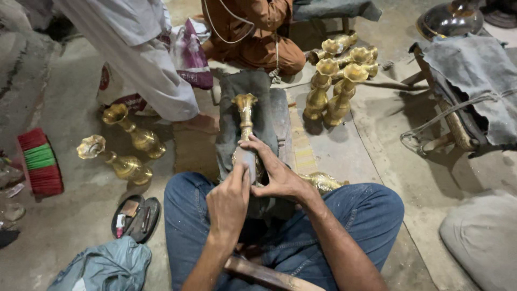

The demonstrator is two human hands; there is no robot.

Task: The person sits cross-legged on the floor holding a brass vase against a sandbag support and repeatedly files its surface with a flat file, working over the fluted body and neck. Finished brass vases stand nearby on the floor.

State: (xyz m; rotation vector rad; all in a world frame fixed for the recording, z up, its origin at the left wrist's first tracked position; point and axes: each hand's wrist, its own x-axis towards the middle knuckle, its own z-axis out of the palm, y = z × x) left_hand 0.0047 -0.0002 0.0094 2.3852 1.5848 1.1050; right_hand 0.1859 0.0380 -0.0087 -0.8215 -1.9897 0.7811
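Between the seated person's knees, seen from the head camera, a tall brass vase (245,116) is lying lengthwise on a dark padded block (245,89), its flared mouth pointing away from the person. The left hand (229,202) is closing its fingers around a short grey tool (248,164) and pressing it against the vase's lower body. The right hand (280,175) is wrapping its fingers over the same part of the vase, steadying it just beside the tool.

How far the work has come is hard to judge: the neck of the vase is looking bright and evenly golden, but the belly is hidden under both hands, so its finish cannot be told. Another brass piece (323,180) is lying just right of the vase, touching the person's jeans.

To the right of the vase and farther off, a cluster of upright brass vases (336,81) is standing together on the floor. To its left, two more brass vases (126,148) are lying tipped on the floor, near a red and green brush (39,161). Nearer the person on that side, a small dark tray (134,218) is holding bits, and a grey cloth (105,267) is bunching beside it.

Beyond the vase's mouth, two other people are sitting close, one in white clothing (145,59) and one in brown clothing (258,32), crowding the far end of the block.
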